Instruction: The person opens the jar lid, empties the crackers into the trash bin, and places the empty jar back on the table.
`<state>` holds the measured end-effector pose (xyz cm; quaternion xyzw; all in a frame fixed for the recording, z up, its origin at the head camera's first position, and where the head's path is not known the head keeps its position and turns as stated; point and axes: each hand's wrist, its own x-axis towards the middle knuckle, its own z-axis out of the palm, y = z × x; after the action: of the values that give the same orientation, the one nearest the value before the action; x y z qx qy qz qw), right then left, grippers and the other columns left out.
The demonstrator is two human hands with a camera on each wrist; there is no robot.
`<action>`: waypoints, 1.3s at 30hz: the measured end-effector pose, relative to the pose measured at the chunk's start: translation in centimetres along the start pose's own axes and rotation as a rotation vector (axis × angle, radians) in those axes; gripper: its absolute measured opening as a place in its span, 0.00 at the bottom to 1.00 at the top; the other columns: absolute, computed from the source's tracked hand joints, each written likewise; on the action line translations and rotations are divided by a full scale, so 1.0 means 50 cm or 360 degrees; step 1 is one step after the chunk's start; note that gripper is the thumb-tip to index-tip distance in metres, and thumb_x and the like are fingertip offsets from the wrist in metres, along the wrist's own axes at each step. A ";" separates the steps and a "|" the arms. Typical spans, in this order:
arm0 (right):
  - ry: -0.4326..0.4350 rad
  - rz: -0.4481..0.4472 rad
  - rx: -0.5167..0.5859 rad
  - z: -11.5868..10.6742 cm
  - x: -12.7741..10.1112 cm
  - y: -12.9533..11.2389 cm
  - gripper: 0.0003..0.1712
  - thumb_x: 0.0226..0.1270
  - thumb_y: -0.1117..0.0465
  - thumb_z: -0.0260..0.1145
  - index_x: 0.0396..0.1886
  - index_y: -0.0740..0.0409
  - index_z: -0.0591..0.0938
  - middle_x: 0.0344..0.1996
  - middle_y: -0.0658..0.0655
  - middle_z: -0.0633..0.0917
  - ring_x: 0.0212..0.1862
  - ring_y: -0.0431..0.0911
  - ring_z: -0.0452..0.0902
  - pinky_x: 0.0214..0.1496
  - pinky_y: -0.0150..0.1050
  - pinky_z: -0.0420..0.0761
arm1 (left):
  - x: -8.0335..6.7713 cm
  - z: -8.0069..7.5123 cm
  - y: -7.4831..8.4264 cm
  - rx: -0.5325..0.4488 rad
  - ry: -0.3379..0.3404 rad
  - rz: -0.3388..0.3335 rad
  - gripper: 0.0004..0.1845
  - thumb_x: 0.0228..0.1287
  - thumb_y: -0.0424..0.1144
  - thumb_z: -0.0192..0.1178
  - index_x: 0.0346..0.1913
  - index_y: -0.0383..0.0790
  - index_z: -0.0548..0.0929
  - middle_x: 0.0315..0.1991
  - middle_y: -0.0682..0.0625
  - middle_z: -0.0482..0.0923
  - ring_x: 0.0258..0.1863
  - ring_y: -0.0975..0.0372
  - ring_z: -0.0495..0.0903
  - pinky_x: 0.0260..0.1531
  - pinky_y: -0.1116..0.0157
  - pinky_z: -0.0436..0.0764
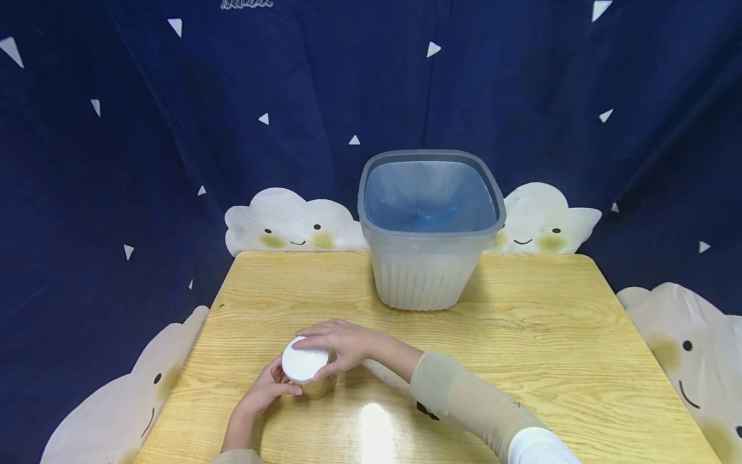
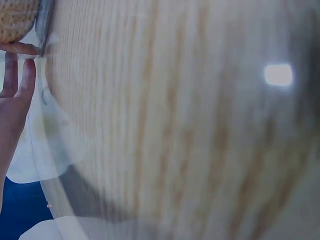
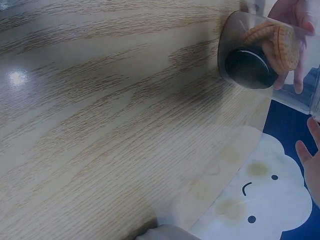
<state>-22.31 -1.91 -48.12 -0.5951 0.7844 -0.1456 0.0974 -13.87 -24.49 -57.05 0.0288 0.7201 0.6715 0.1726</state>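
A clear jar [image 1: 323,388] with a white lid [image 1: 303,362] stands near the table's front left. My left hand [image 1: 265,388] grips the jar's side, thumb toward the front. Over the lid's right side, my right hand [image 1: 343,345] holds it between thumb and fingers. Through the jar wall in the right wrist view I see several round biscuits [image 3: 285,47] and a dark round thing [image 3: 250,69], its kind unclear. The left wrist view catches a biscuit [image 2: 16,20] at its top corner, close above the left fingers. The lid appears to sit on the jar.
A large translucent plastic bin [image 1: 428,274] with a grey rim stands at the back of the wooden table [image 1: 551,335]. A small black thing [image 1: 428,411] shows beside my right forearm. Behind the table hangs a dark blue cloth [image 1: 313,84] with clouds and triangles.
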 end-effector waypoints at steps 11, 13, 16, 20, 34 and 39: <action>0.0006 0.0004 -0.0015 0.003 -0.002 -0.001 0.40 0.58 0.35 0.56 0.69 0.43 0.59 0.69 0.51 0.58 0.69 0.44 0.52 0.68 0.46 0.54 | 0.000 0.001 -0.001 -0.0063 -0.0022 0.0051 0.47 0.45 0.25 0.66 0.68 0.28 0.50 0.68 0.33 0.49 0.56 0.77 0.63 0.54 0.80 0.62; 0.0019 0.0000 -0.0039 0.004 -0.003 -0.002 0.40 0.59 0.35 0.56 0.69 0.43 0.59 0.69 0.51 0.58 0.69 0.44 0.52 0.68 0.47 0.55 | 0.000 0.001 -0.002 -0.0075 -0.0038 0.0079 0.47 0.45 0.25 0.66 0.68 0.27 0.49 0.68 0.32 0.48 0.54 0.80 0.64 0.54 0.80 0.62; 0.0041 0.0000 -0.0082 0.006 -0.004 -0.004 0.40 0.59 0.35 0.55 0.69 0.43 0.59 0.69 0.52 0.58 0.69 0.44 0.52 0.68 0.47 0.55 | 0.001 0.001 -0.003 -0.0075 -0.0048 0.0093 0.48 0.46 0.25 0.66 0.68 0.27 0.48 0.68 0.31 0.47 0.53 0.80 0.64 0.54 0.81 0.62; 0.0084 0.0021 -0.0109 0.008 -0.005 -0.009 0.40 0.59 0.35 0.56 0.68 0.43 0.61 0.69 0.52 0.59 0.69 0.43 0.52 0.67 0.48 0.57 | 0.001 0.001 -0.002 -0.0085 -0.0045 0.0051 0.47 0.46 0.25 0.65 0.68 0.29 0.49 0.68 0.33 0.49 0.54 0.80 0.64 0.54 0.81 0.61; 0.0332 0.0220 -0.0182 0.024 -0.004 -0.038 0.39 0.57 0.31 0.54 0.65 0.43 0.66 0.66 0.51 0.64 0.66 0.43 0.58 0.65 0.46 0.61 | -0.001 0.000 -0.002 -0.0056 -0.0021 0.0042 0.45 0.46 0.26 0.65 0.67 0.28 0.52 0.65 0.36 0.56 0.55 0.76 0.65 0.54 0.81 0.62; 0.0441 0.0307 -0.0156 0.032 -0.007 -0.051 0.38 0.56 0.32 0.55 0.63 0.45 0.67 0.64 0.53 0.68 0.65 0.45 0.61 0.64 0.46 0.62 | -0.002 0.001 0.000 -0.0041 0.0012 0.0012 0.46 0.45 0.26 0.66 0.67 0.28 0.53 0.64 0.38 0.58 0.55 0.75 0.64 0.54 0.81 0.61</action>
<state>-19.38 -2.41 -48.77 -0.4953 0.8499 -0.1778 -0.0272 -13.78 -24.45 -57.02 0.0268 0.7118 0.6816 0.1677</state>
